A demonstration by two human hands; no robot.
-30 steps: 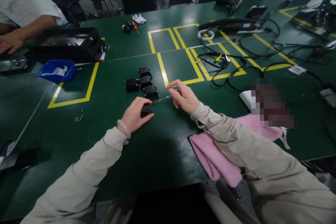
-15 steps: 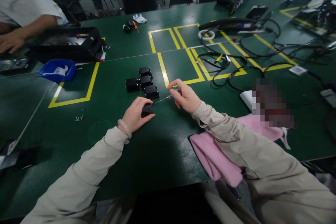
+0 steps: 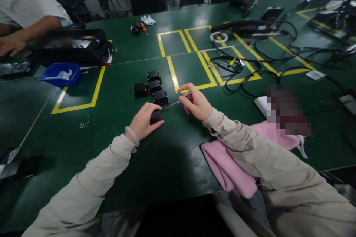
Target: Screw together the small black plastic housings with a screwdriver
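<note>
Between the thumb and fingers of my left hand [image 3: 143, 120] is a small black box [image 3: 156, 117], held on the green table. My right hand [image 3: 196, 102] grips a screwdriver [image 3: 188, 97] by its dark reddish handle. Its thin metal shaft points left, and the tip meets the box's right upper edge or lies very near it; a screw there is too small to make out. Just beyond my left hand several similar black boxes [image 3: 160, 97] sit grouped together. Off to the left lie several small screws [image 3: 83, 124] on the table.
A blue tray [image 3: 59, 75] and a black bin [image 3: 96, 46] stand at the left, near a co-worker's hand [image 3: 12, 44]. Black cables [image 3: 244, 70] spread over the right side. A pink cloth [image 3: 230, 170] lies under my right forearm, beside a white object [image 3: 261, 105].
The fingers of my right hand have shifted slightly around the screwdriver handle, more of which shows now. My left hand and the box stay in place.
</note>
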